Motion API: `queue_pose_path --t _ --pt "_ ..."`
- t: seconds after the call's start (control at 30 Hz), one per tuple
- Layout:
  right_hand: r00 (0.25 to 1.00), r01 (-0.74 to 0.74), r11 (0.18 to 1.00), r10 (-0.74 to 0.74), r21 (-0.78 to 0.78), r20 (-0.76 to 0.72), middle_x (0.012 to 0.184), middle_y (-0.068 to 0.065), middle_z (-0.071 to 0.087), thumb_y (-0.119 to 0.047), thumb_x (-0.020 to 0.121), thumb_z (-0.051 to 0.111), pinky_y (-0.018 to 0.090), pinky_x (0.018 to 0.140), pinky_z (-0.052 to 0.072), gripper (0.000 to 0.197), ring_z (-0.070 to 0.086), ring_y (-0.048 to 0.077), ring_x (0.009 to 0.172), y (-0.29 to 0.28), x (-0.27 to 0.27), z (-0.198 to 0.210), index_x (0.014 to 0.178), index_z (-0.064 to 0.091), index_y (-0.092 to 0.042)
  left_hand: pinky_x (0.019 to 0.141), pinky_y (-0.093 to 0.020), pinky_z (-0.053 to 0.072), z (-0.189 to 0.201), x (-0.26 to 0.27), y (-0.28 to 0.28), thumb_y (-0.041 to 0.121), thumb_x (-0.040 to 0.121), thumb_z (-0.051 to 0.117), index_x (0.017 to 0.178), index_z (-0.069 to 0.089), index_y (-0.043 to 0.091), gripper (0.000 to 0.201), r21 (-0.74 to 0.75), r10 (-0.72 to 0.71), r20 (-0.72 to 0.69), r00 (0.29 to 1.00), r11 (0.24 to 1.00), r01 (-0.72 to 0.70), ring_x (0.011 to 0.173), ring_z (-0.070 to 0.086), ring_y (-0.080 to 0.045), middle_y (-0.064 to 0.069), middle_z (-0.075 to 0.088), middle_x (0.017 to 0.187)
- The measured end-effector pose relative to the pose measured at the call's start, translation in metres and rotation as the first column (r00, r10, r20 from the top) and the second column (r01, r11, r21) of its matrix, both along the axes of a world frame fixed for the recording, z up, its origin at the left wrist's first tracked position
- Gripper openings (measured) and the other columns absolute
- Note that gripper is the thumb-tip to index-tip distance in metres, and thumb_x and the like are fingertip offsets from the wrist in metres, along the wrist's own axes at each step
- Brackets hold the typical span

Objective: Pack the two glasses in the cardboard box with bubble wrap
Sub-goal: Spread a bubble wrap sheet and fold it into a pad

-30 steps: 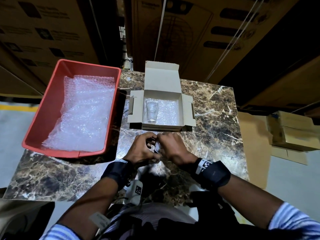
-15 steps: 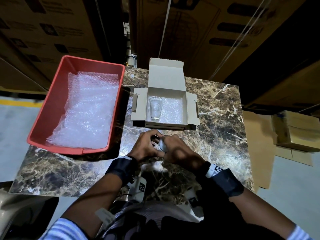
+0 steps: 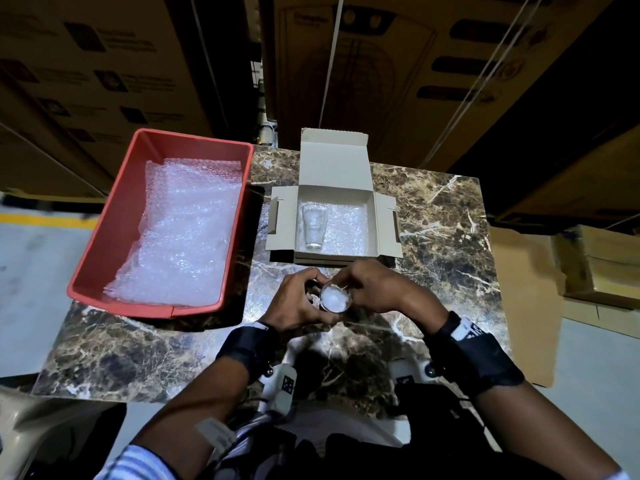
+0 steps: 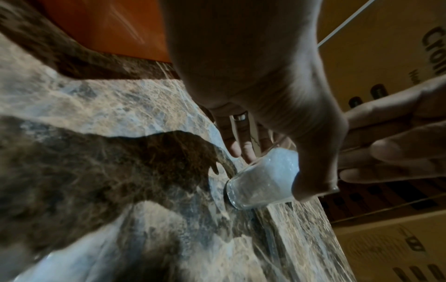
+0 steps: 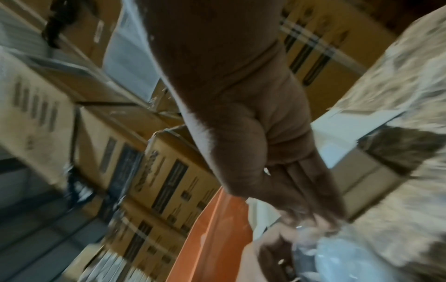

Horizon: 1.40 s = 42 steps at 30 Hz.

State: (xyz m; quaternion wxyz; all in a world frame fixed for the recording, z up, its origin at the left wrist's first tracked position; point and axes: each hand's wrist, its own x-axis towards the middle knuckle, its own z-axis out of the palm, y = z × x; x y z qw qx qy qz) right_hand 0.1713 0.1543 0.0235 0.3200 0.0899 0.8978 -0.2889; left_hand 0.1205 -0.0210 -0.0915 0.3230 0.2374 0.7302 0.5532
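Observation:
A clear glass (image 3: pixel 334 298) stuffed with white bubble wrap stands on the marble table (image 3: pixel 433 237), just in front of the open cardboard box (image 3: pixel 334 174). My left hand (image 3: pixel 300 299) curls round its left side, thumb against the wall. In the left wrist view the glass (image 4: pixel 262 179) rests its base on the table under my thumb. My right hand (image 3: pixel 372 289) holds the rim from the right; its fingertips (image 5: pixel 313 219) are blurred in the right wrist view. A second glass (image 3: pixel 313 225) lies on its side inside the box, on a bubble wrap sheet (image 3: pixel 348 230).
A red plastic tray (image 3: pixel 121 216) holding sheets of bubble wrap (image 3: pixel 183 230) sits on the table's left. Large cardboard cartons (image 3: pixel 381 71) are stacked behind the table. Smaller boxes (image 3: pixel 595 265) lie on the floor to the right.
The hands have parted slightly around the glass, so its wrap-filled mouth now shows between them. The right forearm has swung out to the right. The head camera has tilted.

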Motion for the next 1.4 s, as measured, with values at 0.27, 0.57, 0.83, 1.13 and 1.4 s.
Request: queue_pose_path --t 0.27,0.57,0.83,1.13,1.4 --pt "0.912 0.328 0.912 -0.373 -0.245 -0.168 0.105 -0.004 0.07 0.007 0.084 0.07 0.032 0.083 0.06 0.044 0.071 0.018 0.095 0.025 0.027 -0.027 0.115 0.068 -0.023 0.066 -0.022 0.053 0.005 0.001 0.007 0.02 0.06 0.097 0.112 0.071 0.019 0.058 -0.006 0.065 0.048 0.997 0.998 -0.065 0.085 0.071 -0.01 0.002 0.076 0.096" --pt "0.872 0.394 0.806 -0.479 -0.442 -0.096 0.119 -0.003 0.066 -0.024 0.081 0.087 0.025 0.082 0.06 0.077 0.069 0.011 0.102 0.03 0.033 -0.033 0.145 0.044 -0.03 0.061 -0.027 0.058 0.037 -0.016 0.035 0.007 0.085 0.082 0.112 0.071 0.006 0.03 0.109 0.182 0.346 0.92 0.967 -0.232 0.075 0.069 -0.015 -0.012 0.066 0.09" --pt "0.737 0.52 0.623 -0.673 -0.584 -0.062 0.106 0.01 0.075 -0.029 0.084 0.084 0.049 0.089 0.06 0.063 0.076 0.025 0.092 0.039 0.008 -0.036 0.14 0.055 -0.023 0.074 -0.027 0.058 0.052 -0.048 0.06 0.051 0.087 0.078 0.117 0.077 0.015 0.047 0.082 0.238 0.262 0.935 0.96 -0.267 0.097 0.075 -0.017 -0.004 0.078 0.109" --pt "0.653 0.649 0.624 -0.75 -0.435 -0.101 0.119 0.004 0.07 -0.035 0.085 0.082 0.014 0.062 0.053 0.068 0.071 0.006 0.078 0.062 -0.036 -0.042 0.142 0.05 -0.017 0.084 -0.045 0.062 0.047 -0.1 0.064 0.029 0.09 0.073 0.109 0.075 0.019 0.021 -0.028 0.484 -0.022 0.875 0.874 -0.484 0.088 0.075 -0.022 -0.002 0.076 0.099" --pt "0.665 0.708 0.689 -0.724 -0.151 -0.185 0.116 0.011 0.071 -0.044 0.079 0.085 0.037 0.085 0.061 0.073 0.073 0.027 0.093 0.049 -0.077 -0.065 0.136 0.057 -0.006 0.086 -0.029 0.054 0.034 -0.119 0.053 0.017 0.084 0.078 0.12 0.075 0.01 0.037 -0.163 0.438 -0.293 0.85 0.853 -0.496 0.095 0.067 -0.021 -0.007 0.069 0.102"
